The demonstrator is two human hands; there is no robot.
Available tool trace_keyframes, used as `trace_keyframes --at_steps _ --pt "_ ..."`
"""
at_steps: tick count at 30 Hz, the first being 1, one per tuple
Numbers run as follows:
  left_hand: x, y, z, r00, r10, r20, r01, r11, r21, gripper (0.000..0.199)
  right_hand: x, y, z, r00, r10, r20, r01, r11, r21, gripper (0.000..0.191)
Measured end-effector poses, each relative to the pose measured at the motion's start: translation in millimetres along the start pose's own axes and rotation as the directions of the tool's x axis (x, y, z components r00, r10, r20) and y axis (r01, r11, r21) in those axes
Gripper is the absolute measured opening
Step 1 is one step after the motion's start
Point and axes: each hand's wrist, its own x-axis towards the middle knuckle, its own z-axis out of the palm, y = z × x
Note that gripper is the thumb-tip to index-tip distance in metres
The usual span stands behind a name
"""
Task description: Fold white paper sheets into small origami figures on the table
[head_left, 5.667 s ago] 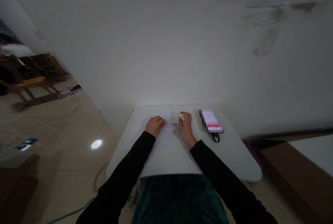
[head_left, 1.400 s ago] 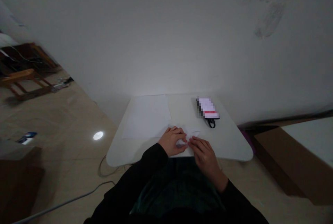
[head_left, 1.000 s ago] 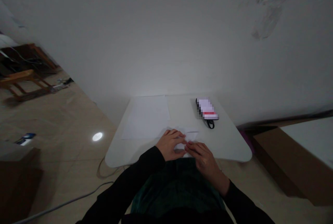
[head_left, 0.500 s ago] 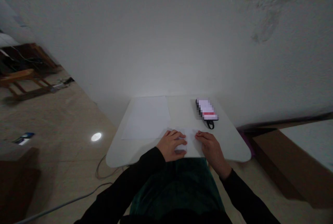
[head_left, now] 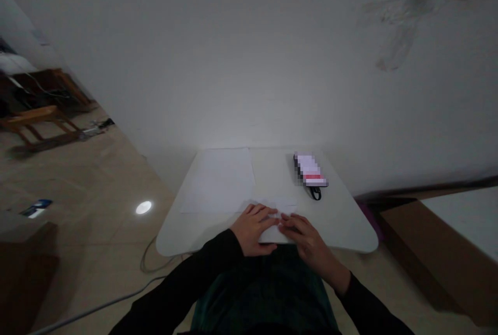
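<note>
A small white paper lies near the front edge of the white table, partly hidden under both hands. My left hand rests on its left part with fingers apart. From the right, my right hand touches the same paper, its fingertips close to those of my left hand; whether they pinch a fold is too small to tell. A larger white sheet lies flat on the table's left half.
A phone with a black strap lies at the table's back right. Behind the table stands a wall. On the right is a brown box; a cable crosses the floor at left.
My right hand has moved left, up to the fingertips of my left hand. More of the small paper shows beyond the fingers. The view has tilted slightly.
</note>
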Motion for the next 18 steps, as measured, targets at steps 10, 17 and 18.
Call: trace_keyframes --at_steps 10,17,18 --pt "-25.9 -13.3 -5.0 0.992 0.115 -0.053 -0.125 0.959 -0.253 0.024 -3.8 5.5 -5.7 0.993 0.094 0.077 -0.111 0.961 0.255 0.048" --pt "5.7 -26.8 1.1 0.989 -0.104 -0.103 0.049 0.900 -0.433 0.022 -2.6 3.6 -8.1 0.988 0.143 0.064 -0.155 0.940 0.303 0.048" --pt "11.2 -28.4 2.1 0.981 -0.166 -0.100 0.103 0.884 -0.457 0.023 0.2 2.9 -8.3 0.986 0.151 0.075 -0.167 0.938 0.304 0.048"
